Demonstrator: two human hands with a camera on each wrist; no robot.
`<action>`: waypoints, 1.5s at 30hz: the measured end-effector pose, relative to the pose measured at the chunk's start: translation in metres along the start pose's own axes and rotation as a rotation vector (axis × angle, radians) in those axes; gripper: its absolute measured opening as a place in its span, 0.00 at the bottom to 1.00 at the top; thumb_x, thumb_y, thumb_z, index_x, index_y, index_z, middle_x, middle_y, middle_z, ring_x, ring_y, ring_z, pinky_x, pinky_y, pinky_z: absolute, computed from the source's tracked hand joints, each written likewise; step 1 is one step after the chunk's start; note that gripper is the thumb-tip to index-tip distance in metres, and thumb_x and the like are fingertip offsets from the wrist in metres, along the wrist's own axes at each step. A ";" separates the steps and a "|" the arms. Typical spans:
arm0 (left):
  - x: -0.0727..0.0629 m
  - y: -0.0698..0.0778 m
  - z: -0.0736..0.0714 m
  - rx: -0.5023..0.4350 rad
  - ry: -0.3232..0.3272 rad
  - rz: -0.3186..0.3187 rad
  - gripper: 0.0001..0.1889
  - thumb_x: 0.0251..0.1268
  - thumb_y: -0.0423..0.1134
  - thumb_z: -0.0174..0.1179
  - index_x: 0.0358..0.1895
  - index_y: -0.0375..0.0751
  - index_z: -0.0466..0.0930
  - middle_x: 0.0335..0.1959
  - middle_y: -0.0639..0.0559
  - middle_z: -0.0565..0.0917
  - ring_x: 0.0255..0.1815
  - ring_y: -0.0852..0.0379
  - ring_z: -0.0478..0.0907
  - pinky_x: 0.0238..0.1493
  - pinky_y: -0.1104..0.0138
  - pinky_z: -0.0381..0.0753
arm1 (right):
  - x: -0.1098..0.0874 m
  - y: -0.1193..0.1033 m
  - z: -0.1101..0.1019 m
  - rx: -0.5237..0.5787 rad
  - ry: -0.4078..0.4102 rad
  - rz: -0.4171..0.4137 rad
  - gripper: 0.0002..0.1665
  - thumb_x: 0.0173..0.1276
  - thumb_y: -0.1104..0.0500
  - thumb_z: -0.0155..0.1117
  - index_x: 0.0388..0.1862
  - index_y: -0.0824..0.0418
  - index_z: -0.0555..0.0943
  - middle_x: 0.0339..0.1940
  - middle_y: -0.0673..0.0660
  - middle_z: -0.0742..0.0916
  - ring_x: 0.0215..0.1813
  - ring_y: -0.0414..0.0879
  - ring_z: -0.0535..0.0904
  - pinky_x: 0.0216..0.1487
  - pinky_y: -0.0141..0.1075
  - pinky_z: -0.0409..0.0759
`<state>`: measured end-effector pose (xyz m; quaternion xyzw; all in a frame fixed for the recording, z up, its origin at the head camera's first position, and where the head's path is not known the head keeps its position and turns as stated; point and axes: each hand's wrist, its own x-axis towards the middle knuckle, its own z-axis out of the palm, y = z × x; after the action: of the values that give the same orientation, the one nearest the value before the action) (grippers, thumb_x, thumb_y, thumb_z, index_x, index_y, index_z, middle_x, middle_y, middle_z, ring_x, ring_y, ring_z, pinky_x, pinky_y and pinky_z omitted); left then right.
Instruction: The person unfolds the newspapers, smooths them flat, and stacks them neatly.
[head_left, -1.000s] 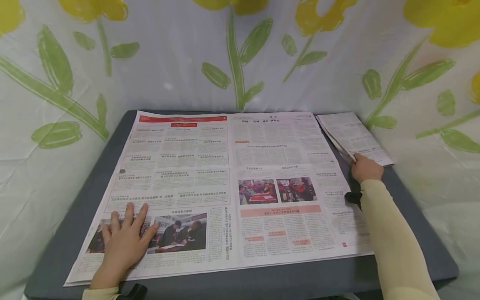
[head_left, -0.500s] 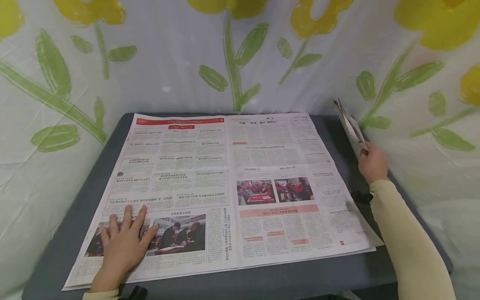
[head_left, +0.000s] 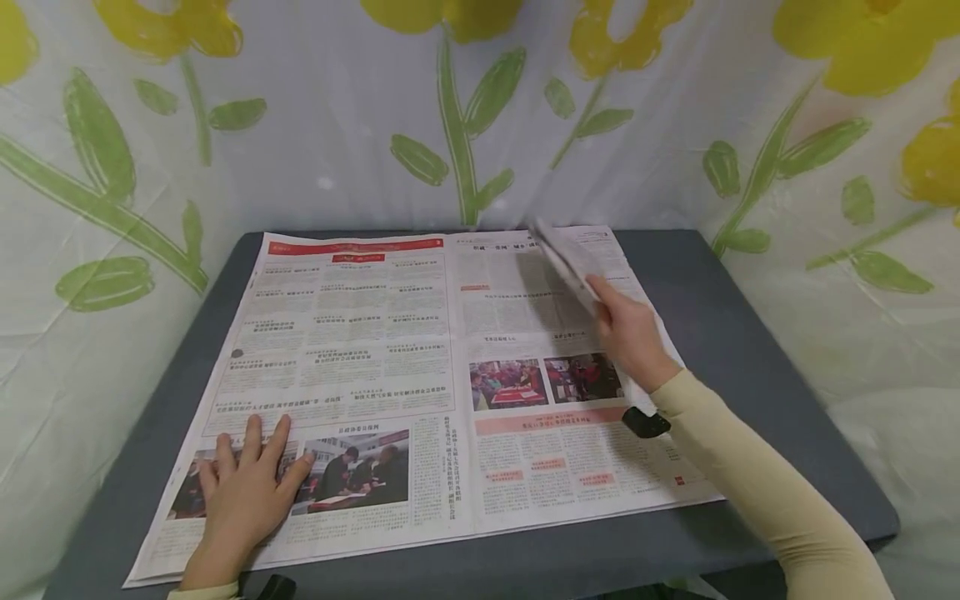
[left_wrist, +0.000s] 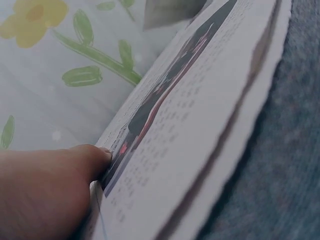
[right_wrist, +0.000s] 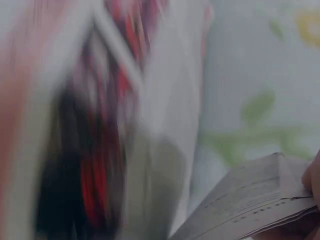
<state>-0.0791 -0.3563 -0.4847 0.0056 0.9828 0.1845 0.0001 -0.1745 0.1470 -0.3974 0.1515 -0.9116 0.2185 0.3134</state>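
An unfolded newspaper (head_left: 390, 333) lies spread over the grey table, printed with photos and red headings. My left hand (head_left: 247, 496) rests on its lower left page with fingers spread; in the left wrist view the thumb (left_wrist: 90, 157) touches the page beside a photo. My right hand (head_left: 633, 329) grips a folded newspaper (head_left: 562, 258) by its near edge, holding it tilted above the right page. In the right wrist view this folded newspaper (right_wrist: 260, 195) shows its layered edges, with part of the hand at the frame's right side.
The dark grey table (head_left: 757, 400) shows to the right of the spread newspaper and along its front edge. A white curtain (head_left: 315, 150) with yellow flowers and green leaves surrounds the table at the back and sides.
My right hand has picked up the folded newspaper from the table's right side and carried it left over the spread newspaper. My left hand has stayed in place.
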 end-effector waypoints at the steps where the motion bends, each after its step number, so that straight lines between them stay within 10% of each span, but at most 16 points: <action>1: 0.000 0.000 0.000 0.001 -0.002 -0.003 0.40 0.73 0.58 0.56 0.78 0.34 0.59 0.79 0.21 0.48 0.77 0.11 0.35 0.69 0.22 0.27 | -0.003 -0.013 0.008 0.023 -0.035 -0.025 0.25 0.71 0.72 0.60 0.66 0.69 0.78 0.52 0.74 0.88 0.41 0.67 0.89 0.38 0.56 0.86; 16: 0.000 0.001 0.001 0.004 0.000 -0.001 0.40 0.73 0.58 0.57 0.77 0.35 0.60 0.79 0.22 0.49 0.77 0.11 0.36 0.69 0.22 0.28 | -0.038 -0.161 0.093 0.176 -0.452 -0.226 0.29 0.73 0.58 0.65 0.71 0.61 0.74 0.63 0.58 0.86 0.64 0.50 0.84 0.60 0.42 0.84; 24: 0.006 0.014 -0.006 -0.026 -0.056 0.008 0.40 0.72 0.57 0.58 0.78 0.34 0.60 0.78 0.19 0.49 0.76 0.11 0.35 0.68 0.21 0.30 | -0.047 -0.177 0.098 0.095 -0.557 -0.247 0.38 0.71 0.40 0.66 0.72 0.58 0.74 0.65 0.61 0.84 0.63 0.54 0.84 0.56 0.46 0.86; 36: 0.040 0.086 -0.005 -0.061 -0.100 0.247 0.27 0.78 0.44 0.51 0.76 0.40 0.68 0.78 0.23 0.56 0.77 0.14 0.46 0.70 0.23 0.45 | -0.049 -0.200 0.124 -0.127 -0.855 -0.036 0.48 0.72 0.28 0.54 0.83 0.47 0.57 0.84 0.64 0.60 0.84 0.65 0.55 0.76 0.63 0.61; 45: 0.051 0.087 0.014 -0.062 -0.109 0.238 0.24 0.78 0.38 0.48 0.74 0.40 0.70 0.79 0.25 0.58 0.78 0.15 0.45 0.70 0.23 0.46 | -0.053 -0.194 0.128 -0.110 -0.804 -0.035 0.42 0.77 0.35 0.53 0.83 0.47 0.59 0.83 0.59 0.64 0.83 0.62 0.58 0.77 0.60 0.62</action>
<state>-0.1287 -0.2699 -0.4659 0.1323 0.9675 0.2131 0.0318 -0.1186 -0.0756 -0.4630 0.2235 -0.9691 0.0874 -0.0568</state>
